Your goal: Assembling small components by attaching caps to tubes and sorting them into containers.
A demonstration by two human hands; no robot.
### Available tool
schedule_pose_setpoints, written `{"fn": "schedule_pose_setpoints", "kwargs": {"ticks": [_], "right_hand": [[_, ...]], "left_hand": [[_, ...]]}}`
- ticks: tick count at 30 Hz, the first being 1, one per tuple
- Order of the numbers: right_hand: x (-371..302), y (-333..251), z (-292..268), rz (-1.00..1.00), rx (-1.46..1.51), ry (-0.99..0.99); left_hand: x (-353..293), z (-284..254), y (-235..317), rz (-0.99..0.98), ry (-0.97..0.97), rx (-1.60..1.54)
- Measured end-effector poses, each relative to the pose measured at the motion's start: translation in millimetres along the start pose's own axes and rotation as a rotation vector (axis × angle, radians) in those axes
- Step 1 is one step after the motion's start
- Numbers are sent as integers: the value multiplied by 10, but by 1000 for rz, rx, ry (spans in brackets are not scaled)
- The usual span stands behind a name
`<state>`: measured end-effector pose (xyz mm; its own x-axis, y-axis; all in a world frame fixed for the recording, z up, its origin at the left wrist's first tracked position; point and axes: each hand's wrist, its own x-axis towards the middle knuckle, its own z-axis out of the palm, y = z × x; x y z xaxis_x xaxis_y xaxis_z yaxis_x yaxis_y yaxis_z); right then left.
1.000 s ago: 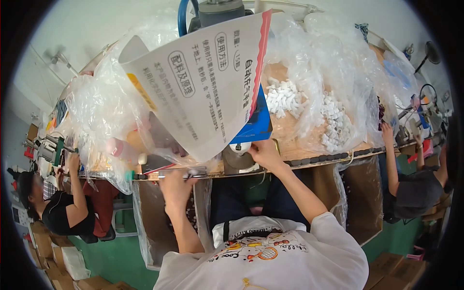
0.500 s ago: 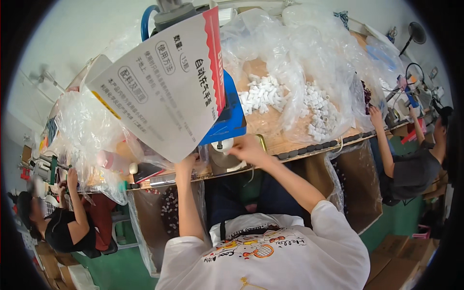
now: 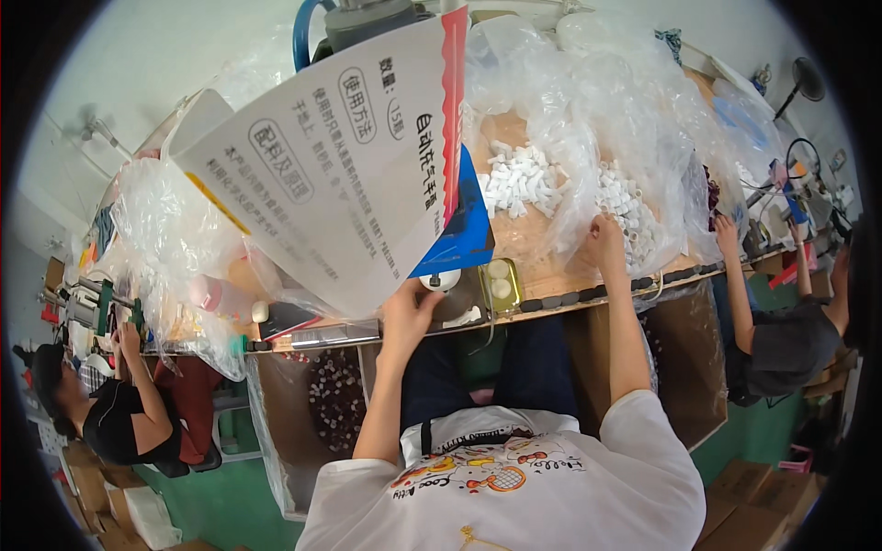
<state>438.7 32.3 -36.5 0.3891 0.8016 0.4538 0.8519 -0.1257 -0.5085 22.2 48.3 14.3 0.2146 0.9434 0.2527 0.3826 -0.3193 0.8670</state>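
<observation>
R hand (image 3: 605,242) nr wht pcs (image 3: 636,230), box (image 3: 281,413) w/ bits (image 3: 334,401)

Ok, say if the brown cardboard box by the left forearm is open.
Open: the brown cardboard box shows small dark and white pieces inside.

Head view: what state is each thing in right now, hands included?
Left hand: fingers bent at the white round part, grip unclear
Right hand: fingers bent by the white pieces, hold unclear
Printed sheet: curved
White pieces: loose, heaped
Clear plastic: crumpled
Green-rimmed dish: open, pale round things inside
Left cardboard box: open, small pieces inside
</observation>
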Motion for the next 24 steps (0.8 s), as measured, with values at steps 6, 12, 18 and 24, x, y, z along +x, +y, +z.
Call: {"fn": "schedule_pose_setpoints", "kwargs": {"ticks": [6,12,18,24], "right_hand": [[-405,-588,-212,188,425,87],[-862,-1442,188,-189,421,-35],[-796,-1785,75,-446,239,44],[-752,-2386,227,-94,690,-204]], "left_hand": [[-41,59,98,182,4,80],[-135,219,92,240,188,179],[-83,235,183,263,308,297],[-58,220,199,266,250,367]]}}
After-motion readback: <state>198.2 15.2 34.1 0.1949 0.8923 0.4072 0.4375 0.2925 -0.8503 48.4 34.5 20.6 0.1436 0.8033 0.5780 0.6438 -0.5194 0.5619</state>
